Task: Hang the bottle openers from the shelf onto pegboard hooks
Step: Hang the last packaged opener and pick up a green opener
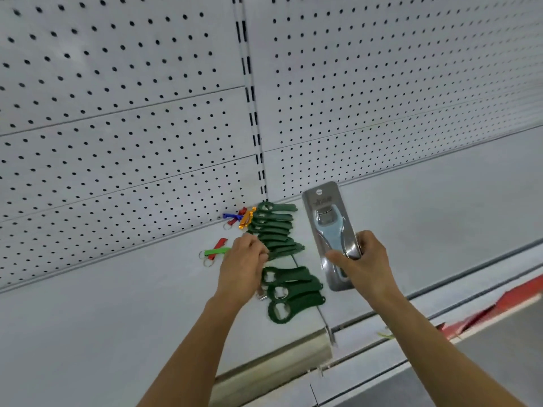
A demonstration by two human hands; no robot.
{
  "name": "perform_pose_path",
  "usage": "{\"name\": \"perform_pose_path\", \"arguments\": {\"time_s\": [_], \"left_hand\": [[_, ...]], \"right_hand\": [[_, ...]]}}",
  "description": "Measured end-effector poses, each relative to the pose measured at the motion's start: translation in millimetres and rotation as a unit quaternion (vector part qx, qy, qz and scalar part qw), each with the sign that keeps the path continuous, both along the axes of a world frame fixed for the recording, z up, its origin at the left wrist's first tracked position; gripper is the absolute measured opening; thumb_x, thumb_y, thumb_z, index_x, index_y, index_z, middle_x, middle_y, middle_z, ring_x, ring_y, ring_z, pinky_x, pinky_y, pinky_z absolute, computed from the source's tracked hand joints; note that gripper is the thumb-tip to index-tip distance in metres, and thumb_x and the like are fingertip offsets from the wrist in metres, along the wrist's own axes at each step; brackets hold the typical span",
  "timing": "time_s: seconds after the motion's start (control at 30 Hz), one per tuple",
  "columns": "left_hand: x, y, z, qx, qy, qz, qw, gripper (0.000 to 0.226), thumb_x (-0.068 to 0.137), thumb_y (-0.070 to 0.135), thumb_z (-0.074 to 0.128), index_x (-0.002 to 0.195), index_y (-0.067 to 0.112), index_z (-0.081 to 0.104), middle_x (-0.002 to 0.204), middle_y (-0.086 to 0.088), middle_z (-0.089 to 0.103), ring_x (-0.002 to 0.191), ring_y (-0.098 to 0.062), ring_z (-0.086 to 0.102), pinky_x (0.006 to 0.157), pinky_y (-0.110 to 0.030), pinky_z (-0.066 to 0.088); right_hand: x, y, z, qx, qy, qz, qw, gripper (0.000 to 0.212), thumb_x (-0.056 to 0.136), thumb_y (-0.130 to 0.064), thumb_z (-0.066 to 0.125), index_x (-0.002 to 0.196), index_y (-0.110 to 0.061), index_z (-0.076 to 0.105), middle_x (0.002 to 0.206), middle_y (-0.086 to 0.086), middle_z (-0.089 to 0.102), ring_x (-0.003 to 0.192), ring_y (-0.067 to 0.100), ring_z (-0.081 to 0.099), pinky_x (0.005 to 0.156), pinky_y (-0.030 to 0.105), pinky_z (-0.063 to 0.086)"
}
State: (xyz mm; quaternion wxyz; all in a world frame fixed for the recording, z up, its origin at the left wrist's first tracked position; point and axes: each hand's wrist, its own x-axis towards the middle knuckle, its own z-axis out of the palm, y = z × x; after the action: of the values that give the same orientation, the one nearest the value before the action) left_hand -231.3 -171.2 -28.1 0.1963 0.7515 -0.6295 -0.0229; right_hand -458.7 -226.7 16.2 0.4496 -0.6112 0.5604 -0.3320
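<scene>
My right hand (363, 264) grips a carded silver bottle opener (327, 227) by its lower end and holds it upright above the shelf, hang hole at the top. My left hand (242, 265) rests on a row of dark green bottle openers (274, 230) lying on the white shelf (102, 318); its fingertips close on one of them at the row's middle. Three more green openers (293, 295) lie nearer to me. Small coloured keychain openers (238, 217) sit by the back wall, and a green and red pair (214, 250) lies left of my left hand. The pegboard (117, 113) shows no hooks.
A slotted upright (249, 92) divides the two pegboard panels. A thin metal rod (321, 314) lies across the shelf under the green openers. The shelf's front rail (279, 359) runs below my arms. A red strip (514, 295) shows at the right edge.
</scene>
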Motion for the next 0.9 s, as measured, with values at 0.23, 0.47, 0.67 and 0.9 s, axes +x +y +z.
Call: {"name": "perform_pose_path", "arguments": {"time_s": [0.23,0.47,0.67,0.9], "left_hand": [[-66.7,-19.7,44.2,-0.096,0.186,0.092,0.973,0.021,0.104,0.029,0.033,0.098,0.017,0.05,0.086,-0.001,0.063,0.075,-0.018,0.06,0.063,-0.03,0.045],[-200.5,-49.0,67.3,-0.167,0.39,0.049,0.904,0.013,0.099,0.021,0.053,0.093,0.018,0.063,0.084,-0.005,0.067,0.075,-0.004,0.064,0.07,-0.02,0.053],[-329.4,-83.8,73.3,-0.109,0.515,0.013,0.85,0.017,0.095,0.021,0.059,0.096,0.007,0.067,0.087,-0.009,0.064,0.079,-0.021,0.065,0.059,-0.037,0.061],[-427.6,-131.1,85.4,-0.051,0.503,-0.063,0.86,0.017,0.091,0.021,0.065,0.09,0.005,0.071,0.068,0.0,0.059,0.054,-0.008,0.059,0.047,-0.026,0.054]], "right_hand": [[-78.3,-8.1,14.8,-0.006,-0.046,0.015,0.999,0.033,0.074,-0.016,0.08,0.095,-0.013,0.055,0.084,0.005,0.063,0.064,0.012,0.06,0.046,0.011,0.044],[-195.5,-15.7,23.6,0.013,-0.071,0.013,0.997,0.035,0.072,-0.018,0.081,0.096,-0.012,0.057,0.094,0.008,0.066,0.078,0.019,0.066,0.051,0.016,0.047],[-304.3,-22.9,26.4,0.021,-0.12,-0.038,0.992,0.025,0.078,-0.028,0.077,0.095,-0.014,0.064,0.086,0.011,0.074,0.076,0.027,0.072,0.069,0.039,0.06],[-390.7,-44.6,29.7,0.01,-0.177,-0.094,0.98,0.016,0.085,-0.031,0.068,0.096,-0.02,0.064,0.081,0.001,0.076,0.071,0.022,0.074,0.06,0.031,0.059]]}}
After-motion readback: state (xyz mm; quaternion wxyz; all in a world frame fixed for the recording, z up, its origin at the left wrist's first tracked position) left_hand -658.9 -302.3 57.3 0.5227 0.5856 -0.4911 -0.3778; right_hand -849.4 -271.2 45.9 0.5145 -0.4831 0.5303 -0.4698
